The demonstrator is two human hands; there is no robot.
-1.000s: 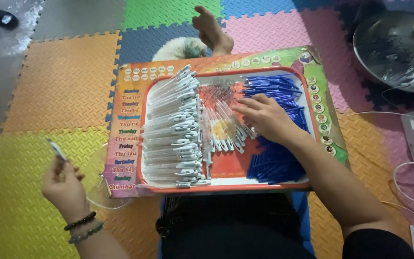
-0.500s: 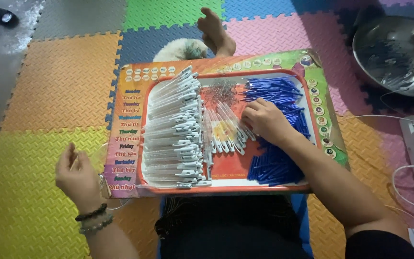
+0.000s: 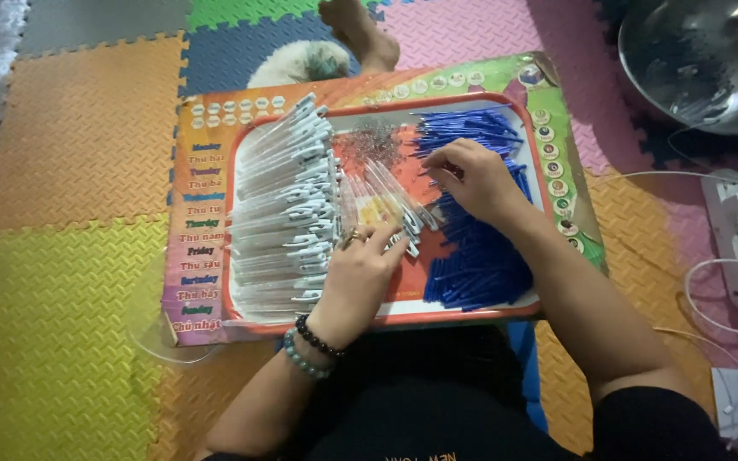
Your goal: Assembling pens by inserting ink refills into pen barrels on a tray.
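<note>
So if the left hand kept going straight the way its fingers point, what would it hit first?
The left hand points up and slightly right across the tray. Its fingertips already seem to touch the clear pen barrels; beyond them lies the small pile of springs. Depth is hard to judge from above.

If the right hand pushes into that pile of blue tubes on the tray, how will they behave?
The blue tubes look thin, straight and stiff, so they would probably slide and roll apart rather than bend. They seem light for their size, and a push from the right hand would likely scatter several at once. The raised rim of the tray should stop most of them.
</note>
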